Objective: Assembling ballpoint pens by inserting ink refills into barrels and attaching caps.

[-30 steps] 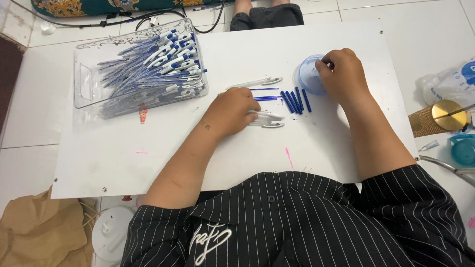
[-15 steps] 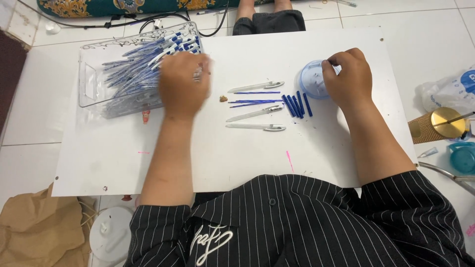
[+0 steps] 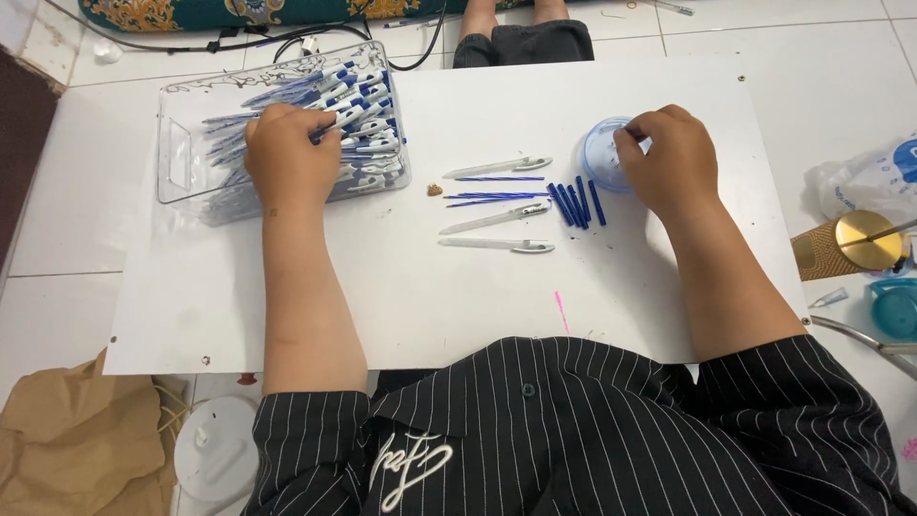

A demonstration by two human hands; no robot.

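My left hand (image 3: 287, 158) rests over a clear plastic tray (image 3: 177, 162) full of several blue-and-white pens (image 3: 363, 124), its fingers curled onto the pile. My right hand (image 3: 669, 158) pinches into a small round blue container (image 3: 597, 153) at the board's right. Between the hands lie three clear pen barrels (image 3: 497, 244), thin blue refills (image 3: 497, 198) and several short dark blue caps (image 3: 573, 203) on the white board (image 3: 478, 306).
A brown paper bag (image 3: 76, 440) and a white lid (image 3: 215, 449) lie on the floor at lower left. A gold-topped jar (image 3: 860, 244) and a teal container (image 3: 896, 308) stand at the right, with a plastic bag (image 3: 869, 182). Cables (image 3: 239, 33) run along the far edge.
My left hand has moved from the pen barrels in the middle up and left to the tray of pens. My right hand stays at the blue container.
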